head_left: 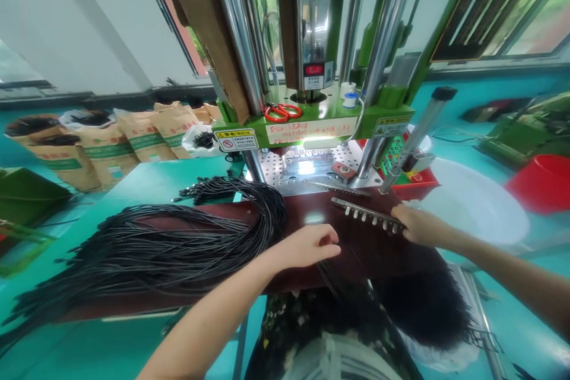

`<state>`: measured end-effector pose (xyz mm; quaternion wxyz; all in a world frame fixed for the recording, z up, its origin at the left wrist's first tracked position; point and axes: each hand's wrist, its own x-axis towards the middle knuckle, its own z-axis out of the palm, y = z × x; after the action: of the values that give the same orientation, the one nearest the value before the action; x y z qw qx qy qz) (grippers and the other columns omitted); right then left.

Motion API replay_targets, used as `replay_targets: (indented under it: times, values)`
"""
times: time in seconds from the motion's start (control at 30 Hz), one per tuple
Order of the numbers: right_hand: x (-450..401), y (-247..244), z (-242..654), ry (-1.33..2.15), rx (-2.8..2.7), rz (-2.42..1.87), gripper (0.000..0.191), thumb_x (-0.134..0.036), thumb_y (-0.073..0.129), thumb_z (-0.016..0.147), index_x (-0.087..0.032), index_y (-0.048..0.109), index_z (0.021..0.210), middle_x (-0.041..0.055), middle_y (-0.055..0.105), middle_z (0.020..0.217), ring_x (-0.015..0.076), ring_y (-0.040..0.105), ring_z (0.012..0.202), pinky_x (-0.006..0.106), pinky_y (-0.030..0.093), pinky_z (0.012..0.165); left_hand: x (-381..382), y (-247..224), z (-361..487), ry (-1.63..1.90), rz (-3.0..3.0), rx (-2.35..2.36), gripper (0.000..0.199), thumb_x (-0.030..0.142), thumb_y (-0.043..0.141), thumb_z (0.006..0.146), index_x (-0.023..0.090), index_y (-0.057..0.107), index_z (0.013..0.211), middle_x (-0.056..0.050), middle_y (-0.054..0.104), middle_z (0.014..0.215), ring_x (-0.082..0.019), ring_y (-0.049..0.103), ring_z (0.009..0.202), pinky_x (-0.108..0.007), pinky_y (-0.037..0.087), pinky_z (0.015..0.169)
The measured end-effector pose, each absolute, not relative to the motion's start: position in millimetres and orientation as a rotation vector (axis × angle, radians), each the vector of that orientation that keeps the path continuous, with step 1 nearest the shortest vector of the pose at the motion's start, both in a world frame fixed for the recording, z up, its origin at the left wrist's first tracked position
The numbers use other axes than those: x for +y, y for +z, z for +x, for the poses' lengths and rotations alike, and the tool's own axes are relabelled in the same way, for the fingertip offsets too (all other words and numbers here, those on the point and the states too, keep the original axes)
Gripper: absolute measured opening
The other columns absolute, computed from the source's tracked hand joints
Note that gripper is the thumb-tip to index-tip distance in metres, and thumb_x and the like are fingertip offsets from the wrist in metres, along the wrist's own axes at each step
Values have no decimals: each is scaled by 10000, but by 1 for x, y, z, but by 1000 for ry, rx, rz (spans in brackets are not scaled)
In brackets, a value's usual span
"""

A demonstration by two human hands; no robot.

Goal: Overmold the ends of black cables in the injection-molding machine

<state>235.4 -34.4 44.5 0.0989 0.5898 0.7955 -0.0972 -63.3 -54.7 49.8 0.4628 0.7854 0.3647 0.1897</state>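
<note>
My right hand [416, 225] grips the right end of a narrow metal mould bar [367, 215] with several small pale pegs along its lower edge. The bar lies slanted over the dark red work board [312, 208]. Left of it, my left hand [307, 244] hovers over the board with fingers curled together; what they hold, if anything, is hidden. A few thin dark strands show just below that hand. A big bundle of black cords [178, 243] spreads over the board's left part. Behind the first bar lies a second thin metal bar [341, 189].
A green press [320, 113] stands straight ahead, with red-handled scissors [282, 113] on its crossbeam and a perforated metal bed [276, 169] below. A red tray [416, 187] sits at right. Black fibre-like strands [423, 309] hang at lower right. Paper sacks [107, 145] line the back left.
</note>
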Motion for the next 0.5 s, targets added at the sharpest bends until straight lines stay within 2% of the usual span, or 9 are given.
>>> replay_targets:
  times: [0.07,0.23,0.37,0.5]
  values:
    - [-17,55,232,-200,2311,1802,187,-69,448,699,-167,501,849,108,593,863,259,576,774,303,370,602,-55,34,-50,446,1920,931,243,370,536,757,190,600,907,-15,610,791,-137,533,697,-225,401,609]
    - [26,75,204,-197,2341,1956,227,-94,464,725,-159,536,930,125,631,832,274,588,777,305,362,612,-45,11,-36,402,1812,1078,293,429,537,750,167,591,870,-48,627,791,-165,565,698,-266,420,631]
    - [64,80,178,-227,2429,2038,270,-71,463,689,-180,588,902,93,644,907,254,579,842,290,363,647,-32,10,-25,366,1343,1086,406,487,596,703,152,529,924,-47,606,731,-142,565,577,-267,440,557]
    - [110,76,158,-416,2544,2052,249,-59,527,653,-183,636,840,29,660,857,191,586,822,229,383,634,-8,10,-5,568,770,837,431,446,699,636,152,503,884,-65,608,846,-135,601,698,-272,459,687]
